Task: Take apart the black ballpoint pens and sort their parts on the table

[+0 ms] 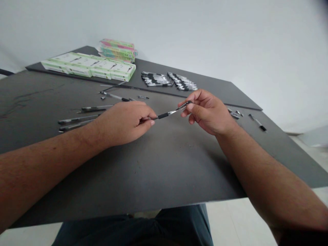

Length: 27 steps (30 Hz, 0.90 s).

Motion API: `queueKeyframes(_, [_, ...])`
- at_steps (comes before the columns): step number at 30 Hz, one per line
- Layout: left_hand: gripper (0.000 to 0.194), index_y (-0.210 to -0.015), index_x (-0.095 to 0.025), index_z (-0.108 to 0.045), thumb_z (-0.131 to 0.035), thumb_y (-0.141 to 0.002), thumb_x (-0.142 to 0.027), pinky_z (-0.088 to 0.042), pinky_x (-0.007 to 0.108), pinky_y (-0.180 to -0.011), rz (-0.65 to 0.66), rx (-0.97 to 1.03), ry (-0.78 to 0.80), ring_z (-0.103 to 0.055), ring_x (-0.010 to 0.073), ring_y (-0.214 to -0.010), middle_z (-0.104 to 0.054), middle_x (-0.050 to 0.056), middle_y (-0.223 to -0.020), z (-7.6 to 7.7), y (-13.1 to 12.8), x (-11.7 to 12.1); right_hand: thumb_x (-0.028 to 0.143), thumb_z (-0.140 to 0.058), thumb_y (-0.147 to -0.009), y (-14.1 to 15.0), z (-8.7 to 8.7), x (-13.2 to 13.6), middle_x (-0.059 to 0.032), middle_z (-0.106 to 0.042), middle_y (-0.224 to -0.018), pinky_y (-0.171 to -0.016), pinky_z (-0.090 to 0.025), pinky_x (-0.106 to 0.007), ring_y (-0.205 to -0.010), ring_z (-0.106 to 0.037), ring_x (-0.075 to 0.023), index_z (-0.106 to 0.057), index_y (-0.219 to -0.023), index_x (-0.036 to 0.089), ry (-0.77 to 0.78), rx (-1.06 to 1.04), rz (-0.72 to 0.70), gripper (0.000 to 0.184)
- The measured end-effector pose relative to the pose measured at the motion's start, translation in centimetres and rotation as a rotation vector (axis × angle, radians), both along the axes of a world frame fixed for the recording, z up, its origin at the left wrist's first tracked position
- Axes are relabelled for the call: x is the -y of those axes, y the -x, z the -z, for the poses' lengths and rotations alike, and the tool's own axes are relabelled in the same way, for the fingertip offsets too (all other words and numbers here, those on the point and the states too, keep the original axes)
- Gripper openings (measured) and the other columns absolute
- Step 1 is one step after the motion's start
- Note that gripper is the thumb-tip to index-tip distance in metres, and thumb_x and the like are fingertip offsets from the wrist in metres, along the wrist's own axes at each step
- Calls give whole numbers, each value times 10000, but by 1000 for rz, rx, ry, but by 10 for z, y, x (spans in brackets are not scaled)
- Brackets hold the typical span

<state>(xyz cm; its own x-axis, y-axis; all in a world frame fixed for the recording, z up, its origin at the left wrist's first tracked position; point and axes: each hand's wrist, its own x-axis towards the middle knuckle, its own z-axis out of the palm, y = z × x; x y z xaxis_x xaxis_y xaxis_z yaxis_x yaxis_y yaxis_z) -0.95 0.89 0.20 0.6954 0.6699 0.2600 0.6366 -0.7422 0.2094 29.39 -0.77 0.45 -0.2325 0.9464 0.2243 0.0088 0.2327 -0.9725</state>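
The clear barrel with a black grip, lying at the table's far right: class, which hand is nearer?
Right. The right hand is to the left of the barrel, small parts lying between; the left hand is farther left.

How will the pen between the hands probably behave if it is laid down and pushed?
The pen looks slim, so it is probably light. Its black grip appears rounded, so it may roll. That grip looks matte, so probably not slippery.

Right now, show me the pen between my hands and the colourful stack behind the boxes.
Pen point(163, 116), head view: on its black grip.
Colourful stack point(118, 51), head view: on its near side.
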Motion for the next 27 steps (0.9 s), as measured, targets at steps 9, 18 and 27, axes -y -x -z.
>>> queueKeyframes(9, [422, -1185, -221, -858, -510, -1038, -408, -550, 419, -957, 2, -2, 24, -748, 297, -971, -800, 93, -980, -2, -2, 1, 595, -1092, -780, 4, 9, -3, 17, -759, -860, -512, -548, -212, -741, -768, -161, -709, -1027, 241, -21, 50, -29, 577])
queueKeyframes(18, [394, -1180, -235, -866, -531, -1045, -394, -542, 409, -942, -1, -3, 46, -735, 289, -950, -798, 85, -978, -3, -1, 0, 663, -1026, -839, 7, 11, 2, -42, -836, -864, -560, -604, -275, -732, -763, -191, -855, -1030, 227, -67, 208, 50, 506])
queueKeyframes(27, [378, -1152, -215, -870, -525, -1061, -341, -555, 410, -952, 20, 13, 32, -736, 287, -976, -785, 94, -981, -5, -1, 1, 730, -1013, -834, 9, 8, 7, -59, -859, -867, -566, -625, -294, -725, -767, -199, -889, -1008, 230, -90, 225, 67, 544])
